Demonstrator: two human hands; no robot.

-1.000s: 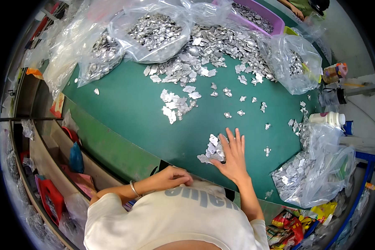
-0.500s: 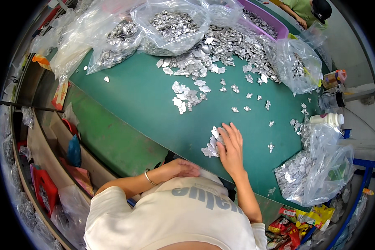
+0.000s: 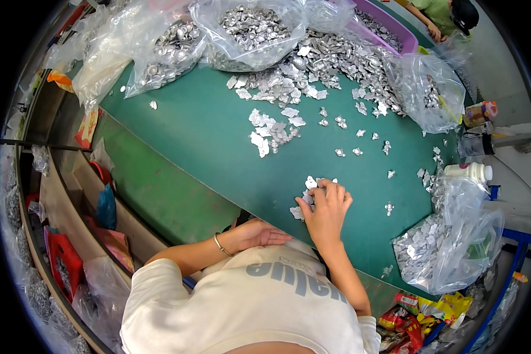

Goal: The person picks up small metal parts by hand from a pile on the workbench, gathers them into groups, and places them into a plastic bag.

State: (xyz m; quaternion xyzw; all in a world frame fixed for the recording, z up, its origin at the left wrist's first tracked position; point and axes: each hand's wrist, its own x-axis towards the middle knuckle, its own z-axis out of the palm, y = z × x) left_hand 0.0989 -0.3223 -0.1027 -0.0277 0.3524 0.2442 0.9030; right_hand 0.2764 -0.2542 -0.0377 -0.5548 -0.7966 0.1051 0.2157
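My right hand (image 3: 326, 211) curls down over a small pile of flat silver metal pieces (image 3: 298, 211) near the table's front edge. Its thumb and fingers close around some of them; the ones under the palm are hidden. Just below the table edge, my left hand (image 3: 257, 235) is held palm up with the fingers stretched out, and nothing shows in it. Farther in lies a loose cluster of similar pieces (image 3: 265, 131). Several small silver figures (image 3: 341, 122) are scattered to the right of that cluster.
A large heap of metal pieces (image 3: 330, 53) lies at the back, beside filled clear bags (image 3: 251, 41) and a purple bin (image 3: 412, 42). At right are another filled bag (image 3: 422, 242) and a white bottle (image 3: 469, 171). A co-worker (image 3: 442, 17) is at far right.
My right hand's fingers have gone from stretched out beside the pile to curled over it. My left hand has turned its palm further up. The view has shifted slightly.
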